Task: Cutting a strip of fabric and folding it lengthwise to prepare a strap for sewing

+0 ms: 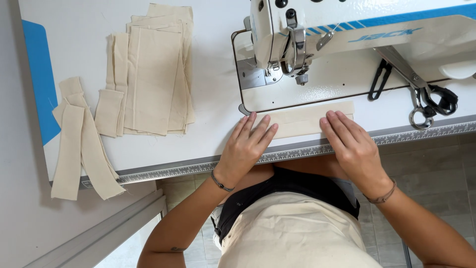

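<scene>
Cream fabric strip (pixel 312 119) lies flat on the white surface (pixel 208 134), just in front of the sewing machine (pixel 347 44). Left hand (pixel 245 149) and right hand (pixel 354 146) press its ends, fingers spread flat, gripping nothing. Looks light, limp, crease-prone; best pinched at ends or edges. Scissors (pixel 426 97) rest to the right.

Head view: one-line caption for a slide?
Both hands, left hand and right hand, press a folded cream fabric strip flat on the table before a white sewing machine.
</scene>
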